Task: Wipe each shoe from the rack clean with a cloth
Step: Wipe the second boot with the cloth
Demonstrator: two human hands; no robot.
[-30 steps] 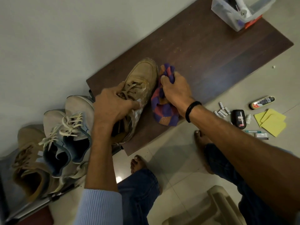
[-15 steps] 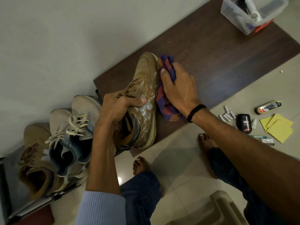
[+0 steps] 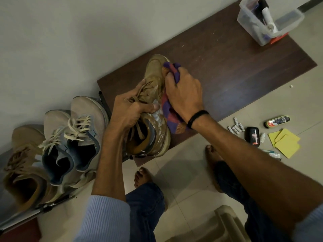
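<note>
Left hand (image 3: pixel 128 112) was clenched round a tan shoe (image 3: pixel 154 72), cloth (image 3: pixel 173 120) gripped against it by right hand (image 3: pixel 184 91); three other shoes (image 3: pixel 76 119) were judged unwiped.

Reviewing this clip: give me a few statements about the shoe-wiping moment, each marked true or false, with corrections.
1. The left hand grips the tan shoe at its laces. True.
2. The cloth is plain white and lies on the floor. False: it is checked purple and red, and the right hand holds it against the side of the tan shoe.
3. Three other shoes stand in a row to the left of the tan shoe. True.
4. The plastic box stands on the floor. False: it stands on the dark board.
5. The yellow sheets lie on the floor. True.
</note>
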